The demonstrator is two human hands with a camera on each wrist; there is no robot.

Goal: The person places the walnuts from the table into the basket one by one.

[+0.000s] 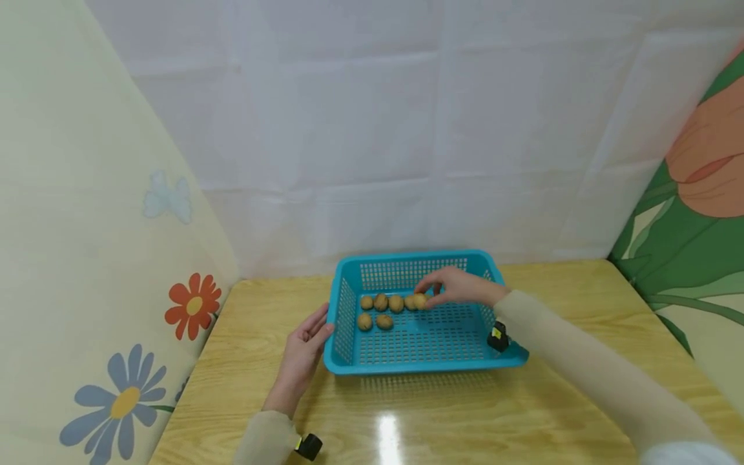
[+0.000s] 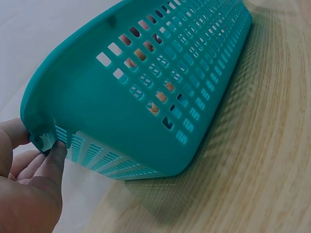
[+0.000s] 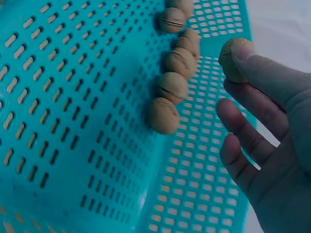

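Observation:
In the head view, a blue plastic basket with slotted walls sits on the wooden table. Inside it, several walnuts form a row by the back wall, and two more, including this walnut, lie in front at the left. My right hand reaches in over the right side and pinches one walnut between thumb and index finger, above the basket floor; its other fingers are loosely bent. My left hand grips the basket's left rim, thumb and fingers on either side of it, as the left wrist view shows.
The wooden table extends around the basket. A white sheet hangs behind it. Flower-printed panels stand at the left and right. A small black camera is strapped on each wrist.

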